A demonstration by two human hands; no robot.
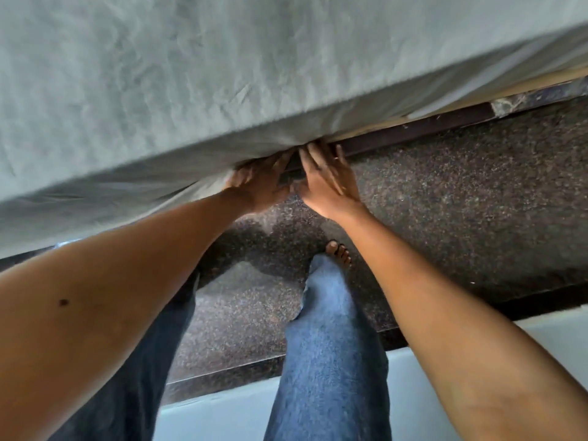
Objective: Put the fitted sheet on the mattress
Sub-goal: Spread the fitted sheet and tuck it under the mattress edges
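Nearest the lens, the left forearm (111, 297) and right forearm (445, 329) are stretched fwd and down, w/ blue jeans (331, 361) and a bare foot (339, 251) seen between them on the dark speckled floor (477, 192). Both hands are brought close together at the bottom edge of the bed, approx. mid-frame. The left hand (261, 183) is laid against the hem of the grey-green fitted sheet (191, 74), its fingertips hidden in the fabric fold; whether cloth is pinched cannot be told, as the hand is blurred. The right hand (327, 183) is held flat, fingers straight and slightly spread, tips pushed in at the hem just above the dark bed rail (413, 130). The sheet is drawn over the top and down the near side of the mattress, which is fully covered in view; wrinkles are gathered twd the hands. A tan board (525, 81) is exposed under the sheet's edge at the right.
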